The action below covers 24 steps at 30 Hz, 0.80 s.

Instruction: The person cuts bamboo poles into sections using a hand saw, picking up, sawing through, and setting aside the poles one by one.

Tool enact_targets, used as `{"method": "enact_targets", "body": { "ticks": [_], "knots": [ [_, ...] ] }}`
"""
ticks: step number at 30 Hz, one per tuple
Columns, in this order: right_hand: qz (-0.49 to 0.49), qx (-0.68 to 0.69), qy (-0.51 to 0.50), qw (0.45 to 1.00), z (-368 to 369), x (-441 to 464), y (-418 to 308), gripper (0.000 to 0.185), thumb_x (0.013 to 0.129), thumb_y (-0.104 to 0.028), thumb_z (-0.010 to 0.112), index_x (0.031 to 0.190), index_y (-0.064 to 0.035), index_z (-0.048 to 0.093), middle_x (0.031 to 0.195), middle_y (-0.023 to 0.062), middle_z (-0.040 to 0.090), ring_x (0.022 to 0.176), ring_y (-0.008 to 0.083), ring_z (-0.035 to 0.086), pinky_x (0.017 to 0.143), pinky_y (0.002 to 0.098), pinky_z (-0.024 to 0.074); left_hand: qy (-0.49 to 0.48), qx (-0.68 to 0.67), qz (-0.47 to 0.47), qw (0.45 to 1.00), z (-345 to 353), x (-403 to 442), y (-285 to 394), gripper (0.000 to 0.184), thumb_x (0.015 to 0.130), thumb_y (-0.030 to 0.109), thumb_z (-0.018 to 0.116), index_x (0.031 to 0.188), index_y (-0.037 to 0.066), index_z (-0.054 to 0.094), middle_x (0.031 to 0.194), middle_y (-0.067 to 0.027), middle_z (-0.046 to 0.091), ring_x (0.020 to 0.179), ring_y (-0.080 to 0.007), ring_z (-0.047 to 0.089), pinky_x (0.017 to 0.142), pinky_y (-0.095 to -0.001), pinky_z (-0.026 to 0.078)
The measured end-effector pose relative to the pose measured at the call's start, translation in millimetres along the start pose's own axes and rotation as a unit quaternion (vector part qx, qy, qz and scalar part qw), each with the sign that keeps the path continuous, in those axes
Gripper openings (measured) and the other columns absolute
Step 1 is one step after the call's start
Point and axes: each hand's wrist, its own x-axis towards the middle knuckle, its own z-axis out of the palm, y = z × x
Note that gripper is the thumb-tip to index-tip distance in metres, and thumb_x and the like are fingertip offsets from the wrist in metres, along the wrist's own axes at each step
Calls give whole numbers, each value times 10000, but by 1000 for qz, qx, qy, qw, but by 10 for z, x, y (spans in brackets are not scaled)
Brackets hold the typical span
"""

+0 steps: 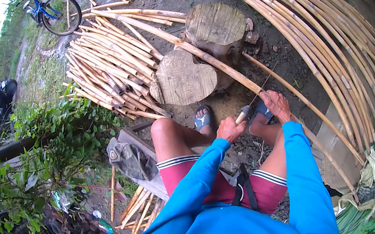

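A long bamboo pole (223, 66) slants across the view from the upper left to the lower right, passing over two tree stumps, a left one (186, 78) and a right one (216, 23). My right hand (276, 104) is closed around this pole in front of my knees. Just left of it, my left hand (231, 128) is closed on the pale handle (243, 114) of a tool. The tool's thin blade (259, 99) runs up to the right, at the pole beside my right hand. Whether the blade touches the pole is hard to tell.
Cut bamboo pieces (105, 64) are piled left of the stumps. Long poles (310, 24) curve down the right side. A thinner pole (300, 99) lies beyond my right hand. A camouflage cap (130, 159) rests on a bench (151, 184). A blue bicycle (51, 13) stands at the upper left.
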Motion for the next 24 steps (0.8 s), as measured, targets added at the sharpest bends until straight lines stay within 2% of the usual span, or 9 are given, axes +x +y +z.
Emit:
{"method": "enact_targets", "body": {
  "ticks": [4, 7, 8, 10, 13, 15, 17, 20, 24],
  "knots": [
    [-56, 34, -50, 997, -143, -57, 74, 430, 777, -455, 664, 955, -67, 612, 956, 215, 685, 938, 458, 623, 800, 511, 491, -36, -22, 13, 999, -47, 16, -9, 531, 800, 456, 664, 935, -57, 678, 839, -336, 642, 874, -463, 658, 771, -494, 509],
    [-34, 37, -100, 994, -174, 6, 170, 451, 748, -439, 677, 983, -54, 655, 991, 215, 690, 966, 425, 640, 830, 478, 504, -23, 5, -6, 1000, -55, 44, 15, 603, 801, 502, 662, 923, -89, 669, 897, -329, 658, 901, -459, 655, 807, -486, 500],
    [-20, 39, -94, 995, -186, 35, 183, 451, 748, -439, 677, 983, -54, 655, 991, 215, 690, 966, 425, 640, 830, 478, 504, -29, 5, -8, 1000, -77, 49, 54, 614, 800, 512, 659, 922, -89, 670, 912, -325, 661, 918, -452, 654, 822, -480, 496],
    [134, -5, -163, 977, -169, 79, 161, 499, 719, -417, 673, 1041, -36, 689, 1065, 246, 677, 1020, 398, 644, 891, 460, 507, -22, 9, -23, 999, -132, -19, 167, 619, 794, 534, 657, 923, -71, 678, 895, -303, 668, 930, -430, 651, 831, -466, 487],
    [93, -50, -46, 993, 17, 97, 233, 430, 717, -398, 676, 855, 7, 716, 886, 251, 696, 876, 377, 684, 786, 462, 534, -62, -4, -17, 998, -176, -66, 117, 576, 810, 516, 647, 914, -50, 678, 855, -274, 670, 889, -421, 659, 801, -457, 491],
    [86, -60, -20, 994, 82, 96, 307, 440, 704, -392, 666, 920, -13, 726, 940, 257, 695, 924, 390, 679, 827, 466, 535, -80, -4, -1, 997, -92, -123, -265, 434, 845, 417, 641, 894, -12, 682, 797, -218, 671, 820, -340, 683, 760, -410, 503],
    [74, -67, 7, 995, 80, 52, 257, 451, 699, -393, 660, 949, -24, 725, 982, 261, 689, 952, 410, 668, 859, 467, 535, -33, -27, 44, 998, -248, -459, -332, 442, 851, 408, 639, 920, -25, 697, 775, -287, 653, 790, -398, 677, 752, -457, 507],
    [90, -75, -1, 993, 86, 70, 222, 446, 696, -383, 652, 979, -47, 728, 991, 264, 687, 956, 427, 663, 877, 469, 537, -45, -61, 43, 996, -220, -523, -579, 420, 858, 393, 630, 909, -18, 698, 763, -274, 650, 775, -387, 676, 750, -453, 506],
    [96, -73, 2, 993, 67, 60, 194, 421, 698, -356, 654, 968, -43, 732, 986, 267, 687, 963, 431, 664, 883, 468, 538, -78, -32, -8, 996, -94, -38, 26, 404, 858, 377, 624, 910, -16, 702, 768, -259, 657, 786, -388, 678, 755, -441, 509]
  ]
}}
